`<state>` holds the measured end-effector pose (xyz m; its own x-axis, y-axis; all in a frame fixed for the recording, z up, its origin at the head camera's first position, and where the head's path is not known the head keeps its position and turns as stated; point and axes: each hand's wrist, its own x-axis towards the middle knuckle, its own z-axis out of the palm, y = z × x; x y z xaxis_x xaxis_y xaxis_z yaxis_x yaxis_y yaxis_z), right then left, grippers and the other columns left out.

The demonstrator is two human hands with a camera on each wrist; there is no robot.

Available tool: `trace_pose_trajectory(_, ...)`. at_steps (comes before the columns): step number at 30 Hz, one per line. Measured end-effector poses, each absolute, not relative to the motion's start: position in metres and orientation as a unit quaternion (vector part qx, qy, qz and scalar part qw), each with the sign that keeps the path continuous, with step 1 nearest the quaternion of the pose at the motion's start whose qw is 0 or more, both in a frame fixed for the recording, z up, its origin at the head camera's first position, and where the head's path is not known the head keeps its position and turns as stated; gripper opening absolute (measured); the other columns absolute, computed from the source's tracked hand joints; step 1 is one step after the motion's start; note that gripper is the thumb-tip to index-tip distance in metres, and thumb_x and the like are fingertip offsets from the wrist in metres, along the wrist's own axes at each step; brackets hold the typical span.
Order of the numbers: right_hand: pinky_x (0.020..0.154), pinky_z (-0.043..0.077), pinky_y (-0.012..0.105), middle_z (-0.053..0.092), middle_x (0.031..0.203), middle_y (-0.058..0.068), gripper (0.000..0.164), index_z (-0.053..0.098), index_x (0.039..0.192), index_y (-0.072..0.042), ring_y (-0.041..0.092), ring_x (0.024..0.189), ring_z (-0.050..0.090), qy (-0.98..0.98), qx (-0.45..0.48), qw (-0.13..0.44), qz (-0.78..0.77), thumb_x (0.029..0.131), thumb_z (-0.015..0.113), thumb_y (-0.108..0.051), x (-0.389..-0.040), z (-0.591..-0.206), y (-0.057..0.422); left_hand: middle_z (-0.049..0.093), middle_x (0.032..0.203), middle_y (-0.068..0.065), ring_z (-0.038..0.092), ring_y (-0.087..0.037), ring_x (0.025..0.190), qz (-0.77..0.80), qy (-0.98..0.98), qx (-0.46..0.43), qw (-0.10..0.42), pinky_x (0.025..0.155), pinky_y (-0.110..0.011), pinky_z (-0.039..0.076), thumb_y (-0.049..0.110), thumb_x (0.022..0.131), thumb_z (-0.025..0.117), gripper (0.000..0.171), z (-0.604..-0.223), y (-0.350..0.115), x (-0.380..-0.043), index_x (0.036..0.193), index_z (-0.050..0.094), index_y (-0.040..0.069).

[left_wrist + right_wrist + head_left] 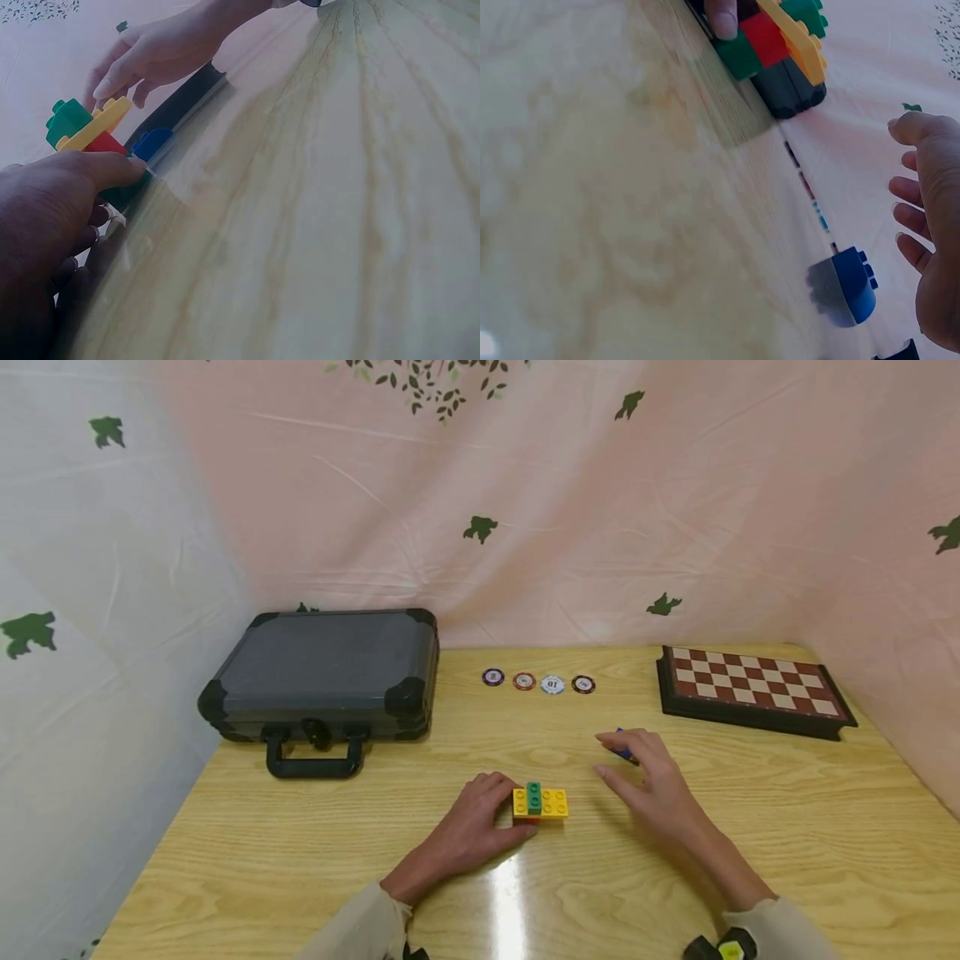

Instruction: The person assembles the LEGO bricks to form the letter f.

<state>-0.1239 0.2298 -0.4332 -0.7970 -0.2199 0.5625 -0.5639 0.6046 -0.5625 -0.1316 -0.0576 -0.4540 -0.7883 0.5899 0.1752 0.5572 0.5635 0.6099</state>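
My left hand (474, 828) grips a small stack of toy building bricks (552, 804) near the middle of the table, thumb on the near side and fingers behind. The stack has a long yellow plate (105, 124) over a red brick (765, 39), a green brick (738, 56) at the bottom and a narrow green brick (534, 798) on top. To the right, my right hand (662, 787) hovers with thumb and fingers spread and nothing between them. A blue toy brick (853, 286) with a rounded side lies on the table beyond it, partly hidden by the fingers in the head view.
A dark grey hard case (330, 660) with a black handle (315, 767) stands at the back left. Several poker chips (524, 681) lie in a row behind the hands. At the back right is a checkered game board (753, 687). A leaf-printed cloth (555, 527) hangs behind the table.
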Motion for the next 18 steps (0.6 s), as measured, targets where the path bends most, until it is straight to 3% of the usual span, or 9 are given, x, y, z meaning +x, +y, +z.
trace_pose_trajectory(8, 0.087, 0.043, 0.031, 0.066, 0.118, 0.014, 0.044, 0.065, 0.126, 0.003, 0.019, 0.108, 0.052, -0.87, 0.21, 0.229, 0.382, 0.084, 0.078, 0.01, -0.13, -0.435, 0.245, 0.063, 0.114, 0.005, 0.054, -0.014, 0.105, 0.34, 0.881, 0.328, 0.023, 0.098, -0.039, 0.043, 0.037, 0.092, 0.08, 0.037, -0.454, -0.059, -0.131, 0.12, 0.069, 0.016)
trace_pose_trajectory(18, 0.087, 0.04, 0.03, 0.063, 0.122, 0.015, 0.036, 0.063, 0.13, 0.001, 0.026, 0.11, 0.052, -0.887, 0.148, 0.206, 0.386, 0.095, 0.073, -0.001, -0.131, -0.442, 0.261, 0.063, 0.114, 0.006, 0.053, -0.013, 0.103, 0.339, 0.883, 0.325, 0.027, 0.097, -0.038, 0.043, 0.038, 0.092, 0.079, 0.037, -0.454, -0.059, -0.132, 0.12, 0.069, 0.016)
